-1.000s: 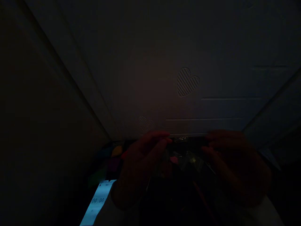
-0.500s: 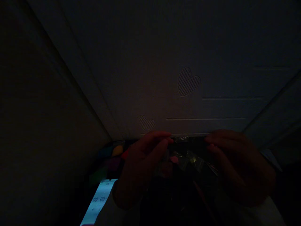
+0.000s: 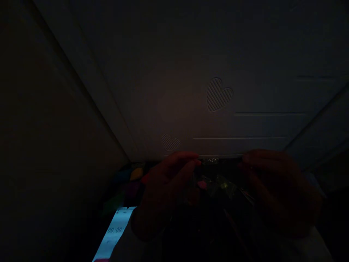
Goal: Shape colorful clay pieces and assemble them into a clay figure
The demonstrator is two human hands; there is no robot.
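In deep shadow, my left hand (image 3: pixel 163 187) is raised over the lower middle, its thumb and fingertips drawn together in a pinch. Whatever lies between them, if anything, is too dark to make out. My right hand (image 3: pixel 283 189) faces it across a gap, fingers curled toward the thumb; its fingertips are almost lost in the dark. Below and between the hands lie a small pink piece (image 3: pixel 202 185), a clear plastic packet (image 3: pixel 227 186) with something yellowish inside, and a shiny clear wrapper (image 3: pixel 211 161) farther back.
A pale panel (image 3: pixel 163 94) with grooved hearts (image 3: pixel 218 95) rises behind the hands. At lower left a lit phone (image 3: pixel 114 233) displays timer digits. Yellow (image 3: pixel 136 174), purple (image 3: pixel 132 189) and green (image 3: pixel 114 203) pieces sit beyond it. A thin stick-like thing (image 3: pixel 247 195) lies near my right hand.
My right hand has shifted slightly to the right and its fingertips look darker. My left hand stays in place. A faint warm glow on the panel is stronger, while the items below look dimmer.
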